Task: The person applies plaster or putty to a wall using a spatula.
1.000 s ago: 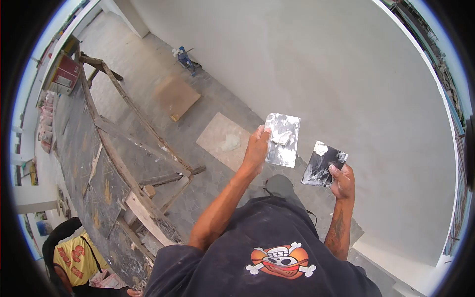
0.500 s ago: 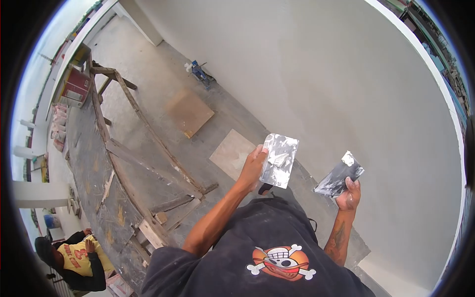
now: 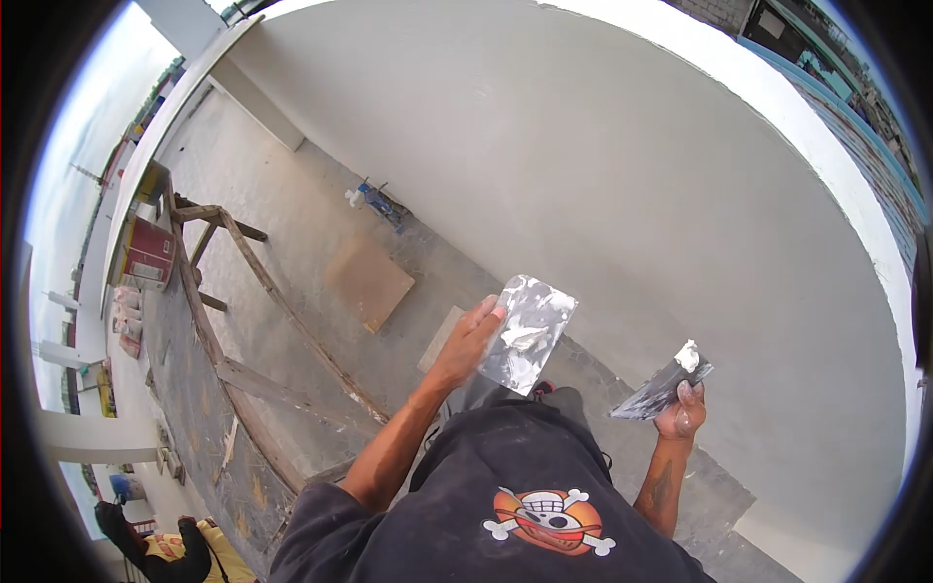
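Note:
My left hand (image 3: pixel 468 342) grips the edge of a flat metal putty plate (image 3: pixel 530 330), whose face is smeared with white putty and carries a small lump near the middle. To the right, my right hand (image 3: pixel 682 412) is closed around a putty scraper (image 3: pixel 653 391). Its broad blade is tilted, with white putty streaked over it and a dab (image 3: pixel 688 356) on the upper corner. The two tools are apart, both held in front of my dark shirt and away from the smooth grey wall (image 3: pixel 622 194).
A wooden trestle frame (image 3: pixel 282 282) stands on the left beside a dusty platform (image 3: pixel 209 389) with a red bucket (image 3: pixel 149 251). Cardboard (image 3: pixel 367 282) and a blue tool (image 3: pixel 381 204) lie on the floor. Another person (image 3: pixel 185 549) is at lower left.
My view has shifted, showing more of the wall's top edge. The scraper in my right hand has tilted to a flatter angle. The plate in my left hand has turned slightly.

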A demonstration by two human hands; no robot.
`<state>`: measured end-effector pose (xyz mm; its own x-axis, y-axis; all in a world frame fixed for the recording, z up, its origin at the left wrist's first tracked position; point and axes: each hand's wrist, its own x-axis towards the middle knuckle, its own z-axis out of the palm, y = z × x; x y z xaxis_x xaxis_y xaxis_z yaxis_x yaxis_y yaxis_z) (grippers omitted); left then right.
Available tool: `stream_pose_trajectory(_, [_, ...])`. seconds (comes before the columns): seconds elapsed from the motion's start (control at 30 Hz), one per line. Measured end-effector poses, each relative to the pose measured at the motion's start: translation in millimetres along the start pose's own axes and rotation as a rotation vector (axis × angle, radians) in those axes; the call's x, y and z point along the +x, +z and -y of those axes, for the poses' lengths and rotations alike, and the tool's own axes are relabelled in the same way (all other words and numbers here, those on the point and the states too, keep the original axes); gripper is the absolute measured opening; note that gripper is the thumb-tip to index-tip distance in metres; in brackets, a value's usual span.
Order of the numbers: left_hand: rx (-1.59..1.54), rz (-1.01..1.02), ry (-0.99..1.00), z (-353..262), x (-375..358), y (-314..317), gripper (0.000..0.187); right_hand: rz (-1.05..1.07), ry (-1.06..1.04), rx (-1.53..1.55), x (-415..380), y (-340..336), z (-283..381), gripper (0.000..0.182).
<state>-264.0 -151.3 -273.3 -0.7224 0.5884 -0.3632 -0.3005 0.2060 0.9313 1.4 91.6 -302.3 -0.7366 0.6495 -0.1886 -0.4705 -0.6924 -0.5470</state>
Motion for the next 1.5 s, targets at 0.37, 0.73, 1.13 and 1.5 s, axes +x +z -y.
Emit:
stream_pose_trajectory(0.37, [0.435, 0.582, 0.186, -99, 112, -18, 0.028, -0.286, -0.489, 0.043, -19, -3, -35, 0.046])
stream_pose_trajectory(0.73, [0.481, 1.133, 0.199, -72, 205, -24, 0.022, -1.141, -1.210, -0.414, -2, 45, -36, 0.033])
stream_pose_trajectory(1.13, [0.172, 1.086, -0.007, -40, 201, -33, 0.026, -1.436, -1.222, -1.452, 79, 65, -24, 0.025])
stream_pose_trajectory(1.5, [0.226, 0.932, -0.020, 20, 182, -38, 0.026, -1.370, -1.181, -1.574, 77, 2, -24, 0.050])
